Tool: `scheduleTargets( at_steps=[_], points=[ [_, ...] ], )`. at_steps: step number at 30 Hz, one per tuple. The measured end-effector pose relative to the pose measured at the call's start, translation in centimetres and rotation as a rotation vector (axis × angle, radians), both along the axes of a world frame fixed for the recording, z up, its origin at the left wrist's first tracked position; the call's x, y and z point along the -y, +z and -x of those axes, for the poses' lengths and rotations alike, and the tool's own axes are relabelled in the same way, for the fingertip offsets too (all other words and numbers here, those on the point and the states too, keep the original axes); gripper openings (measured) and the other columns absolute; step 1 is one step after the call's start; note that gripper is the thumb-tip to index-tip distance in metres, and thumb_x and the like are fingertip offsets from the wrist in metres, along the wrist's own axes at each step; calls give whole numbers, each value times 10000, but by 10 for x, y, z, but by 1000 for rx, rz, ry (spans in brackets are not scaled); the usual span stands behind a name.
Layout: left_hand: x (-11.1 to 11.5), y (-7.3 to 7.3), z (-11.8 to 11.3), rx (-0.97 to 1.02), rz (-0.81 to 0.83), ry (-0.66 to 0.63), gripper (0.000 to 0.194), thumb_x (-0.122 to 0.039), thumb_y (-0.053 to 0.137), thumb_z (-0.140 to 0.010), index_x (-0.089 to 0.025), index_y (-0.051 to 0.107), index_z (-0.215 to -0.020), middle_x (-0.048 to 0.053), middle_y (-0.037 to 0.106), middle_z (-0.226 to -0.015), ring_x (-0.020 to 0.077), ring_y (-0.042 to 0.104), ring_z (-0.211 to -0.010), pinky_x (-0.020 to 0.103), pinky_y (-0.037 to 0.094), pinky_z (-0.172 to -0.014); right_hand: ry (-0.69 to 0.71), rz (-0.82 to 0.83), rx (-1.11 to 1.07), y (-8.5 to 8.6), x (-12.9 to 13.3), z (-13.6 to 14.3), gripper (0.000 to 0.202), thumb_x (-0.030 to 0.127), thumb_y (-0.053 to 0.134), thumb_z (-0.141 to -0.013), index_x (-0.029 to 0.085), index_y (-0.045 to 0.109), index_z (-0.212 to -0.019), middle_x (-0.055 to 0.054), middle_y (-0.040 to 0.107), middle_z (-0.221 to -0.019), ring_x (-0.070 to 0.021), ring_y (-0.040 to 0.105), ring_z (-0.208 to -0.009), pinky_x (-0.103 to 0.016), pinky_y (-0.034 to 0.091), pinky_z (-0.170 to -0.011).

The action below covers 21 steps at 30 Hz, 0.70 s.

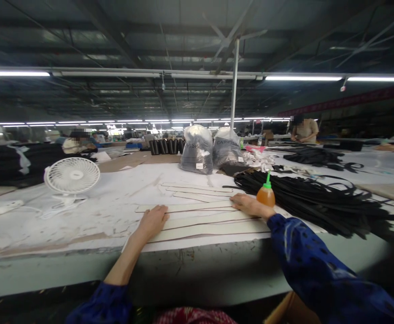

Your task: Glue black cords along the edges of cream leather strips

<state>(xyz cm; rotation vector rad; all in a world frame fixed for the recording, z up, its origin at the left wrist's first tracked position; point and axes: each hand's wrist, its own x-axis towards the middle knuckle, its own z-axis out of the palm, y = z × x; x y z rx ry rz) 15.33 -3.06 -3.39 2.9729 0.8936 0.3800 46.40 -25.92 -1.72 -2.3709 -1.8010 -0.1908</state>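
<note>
Several long, flat cream strips (pixel 210 229) with dark edges lie side by side on the white-covered table. My left hand (pixel 154 221) is over the left part of an upper strip (pixel 200 207), its fingers bent down and closed on it. At that strip's right end, my right hand (pixel 247 205) has its fingers pressed together on the strip; the thumb is partly hidden. Just behind my right hand stands a squeeze bottle (pixel 266 196) of amber liquid with a green nozzle. A few thinner-looking strips (pixel 197 190) lie farther back.
A white fan (pixel 72 175) stands at left, near a power strip (pixel 2 207). Black straps (pixel 311 198) are heaped at right. Two filled plastic bags (pixel 197 150) and black rolls (pixel 167 146) sit farther back. Other people (pixel 305 130) work at distant tables.
</note>
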Motion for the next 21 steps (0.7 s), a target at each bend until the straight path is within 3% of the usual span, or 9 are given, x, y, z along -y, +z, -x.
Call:
scheduleTargets(
  at_steps=[4, 7, 10, 13, 17, 21],
  points=[
    [-10, 2, -11, -40, 1, -18, 297, -224, 413, -886, -179, 595, -1116, 104, 607, -1209, 221, 580, -1073, 353, 421, -955, -5, -25, 19, 2, 0, -2, 381, 305, 540, -863, 139, 610, -1198, -149, 602, -1124, -254, 563, -1039, -337, 435, -914],
    [-13, 3, -10, -56, -21, -37, 356, -207, 415, -879, -187, 541, -1211, 103, 566, -1234, 227, 535, -1111, 353, 401, -971, 35, -53, 25, 14, 0, 3, 258, 257, 495, -880, 136, 663, -1035, -145, 611, -1043, -239, 570, -970, -334, 428, -885],
    [-15, 5, -3, -81, -46, -50, 358, -218, 397, -885, -212, 547, -1210, 103, 552, -1213, 238, 517, -1107, 366, 406, -948, 105, -69, -11, 30, -2, 13, 249, 256, 422, -919, 166, 653, -896, -91, 639, -906, -192, 589, -824, -294, 439, -795],
    [-21, 7, 12, -99, -75, -25, 309, -214, 393, -879, -210, 604, -1105, 115, 552, -1199, 265, 507, -1116, 422, 394, -943, 167, -69, -78, 36, -5, 27, 266, 302, 396, -937, 174, 625, -892, -48, 632, -782, -163, 567, -701, -274, 443, -702],
    [-33, 9, 44, -114, -84, 44, 304, -173, 361, -877, -198, 602, -1059, 120, 549, -1269, 272, 467, -1210, 499, 347, -984, 268, -52, -172, 18, -15, 49, 319, 303, 344, -955, 176, 630, -897, -35, 626, -753, -154, 552, -668, -267, 460, -661],
    [-44, 9, 67, -120, -75, 110, 337, -217, 339, -888, -190, 590, -1113, 128, 565, -1283, 278, 481, -1227, 520, 341, -1001, 354, -97, -157, -4, -24, 60, 333, 308, 360, -955, 184, 653, -1051, -79, 635, -977, -188, 573, -881, -312, 456, -837]
  ],
)
